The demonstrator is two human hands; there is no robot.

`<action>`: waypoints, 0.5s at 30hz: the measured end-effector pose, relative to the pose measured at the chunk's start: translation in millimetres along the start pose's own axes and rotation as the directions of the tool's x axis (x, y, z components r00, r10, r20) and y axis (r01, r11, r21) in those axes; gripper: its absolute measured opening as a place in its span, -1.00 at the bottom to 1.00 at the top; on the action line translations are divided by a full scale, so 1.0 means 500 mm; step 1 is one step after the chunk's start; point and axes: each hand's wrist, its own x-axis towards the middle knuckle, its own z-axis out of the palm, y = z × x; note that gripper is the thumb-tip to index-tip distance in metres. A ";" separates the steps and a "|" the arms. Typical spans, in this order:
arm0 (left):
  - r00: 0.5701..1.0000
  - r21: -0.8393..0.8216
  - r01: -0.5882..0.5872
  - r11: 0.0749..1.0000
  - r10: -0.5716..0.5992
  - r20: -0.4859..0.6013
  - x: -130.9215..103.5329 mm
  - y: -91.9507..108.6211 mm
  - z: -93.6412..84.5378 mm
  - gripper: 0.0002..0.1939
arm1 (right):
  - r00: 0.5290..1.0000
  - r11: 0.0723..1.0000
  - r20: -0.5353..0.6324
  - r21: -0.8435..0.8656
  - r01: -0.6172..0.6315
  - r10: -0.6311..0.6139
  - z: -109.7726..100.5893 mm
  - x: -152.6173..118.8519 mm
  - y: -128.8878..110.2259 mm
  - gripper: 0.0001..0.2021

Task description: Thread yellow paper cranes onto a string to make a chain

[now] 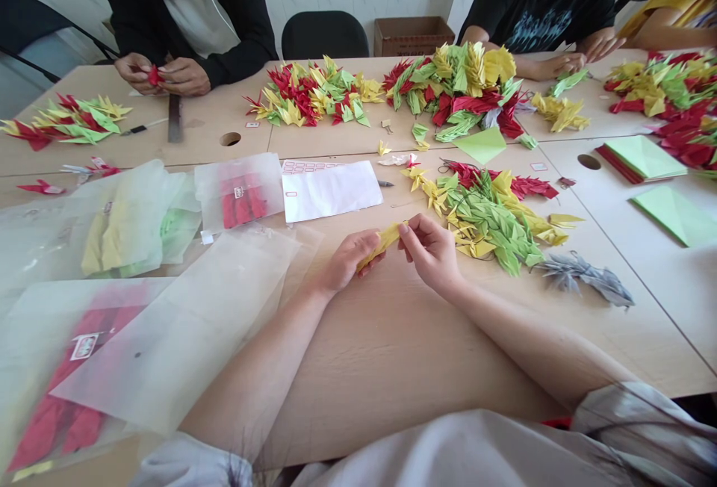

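In the head view, my left hand (352, 257) is wrapped round a yellow bundle of folded paper (382, 243) above the table. My right hand (430, 248) pinches the far end of the same bundle between thumb and fingers. What exactly sits in that pinch is too small to make out. Right of my hands lies a pile of green folded paper strings (493, 222), mixed with yellow ones. A grey folded paper bundle (588, 278) rests nearer the right side.
On my left lie several clear plastic bags (196, 330), some holding red or yellow paper bundles. A white sheet (333, 192) and a pen (386, 184) lie ahead. Green paper squares (677, 214) are at right. Across the table, people's hands (184, 76) handle folded paper near colourful piles (314, 95).
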 end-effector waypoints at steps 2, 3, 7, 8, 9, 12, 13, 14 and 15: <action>0.999 0.095 -0.030 0.995 0.032 -0.024 0.000 0.001 0.007 -0.56 | 0.996 0.991 -0.007 -0.102 0.088 -0.089 0.000 -0.003 -0.006 -0.68; 0.998 0.135 -0.039 0.990 0.045 -0.041 -0.001 0.001 0.011 -0.58 | 0.991 0.980 -0.007 -0.147 0.131 -0.133 -0.001 -0.003 -0.008 -0.69; 0.998 0.118 -0.041 0.992 0.047 -0.050 -0.003 -0.003 0.017 -0.56 | 0.980 0.952 0.002 -0.236 0.194 -0.199 -0.001 -0.004 -0.013 -0.70; 0.998 0.082 -0.041 0.996 0.044 -0.035 -0.004 -0.004 0.016 -0.56 | 0.982 0.955 0.003 -0.234 0.185 -0.189 -0.002 -0.003 -0.013 -0.70; 0.999 0.047 -0.048 0.998 0.049 -0.021 -0.005 -0.005 0.014 -0.58 | 0.984 0.958 0.001 -0.228 0.171 -0.176 -0.002 -0.003 -0.013 -0.70; 0.998 -0.019 -0.069 0.997 0.069 0.000 -0.009 -0.004 0.010 -0.64 | 0.989 0.964 -0.016 -0.225 0.139 -0.146 -0.004 -0.001 -0.012 -0.69; 0.997 -0.030 -0.071 0.997 0.071 0.002 -0.009 -0.004 0.009 -0.66 | 0.989 0.964 -0.020 -0.229 0.135 -0.143 -0.004 0.000 -0.011 -0.69; 0.998 -0.041 -0.069 0.997 0.069 0.004 -0.009 -0.003 0.008 -0.68 | 0.990 0.963 -0.020 -0.235 0.134 -0.142 -0.005 0.001 -0.010 -0.68; 0.998 -0.052 -0.064 0.997 0.065 0.003 -0.009 -0.003 0.007 -0.70 | 0.990 0.962 -0.012 -0.240 0.133 -0.140 -0.005 0.002 -0.009 -0.68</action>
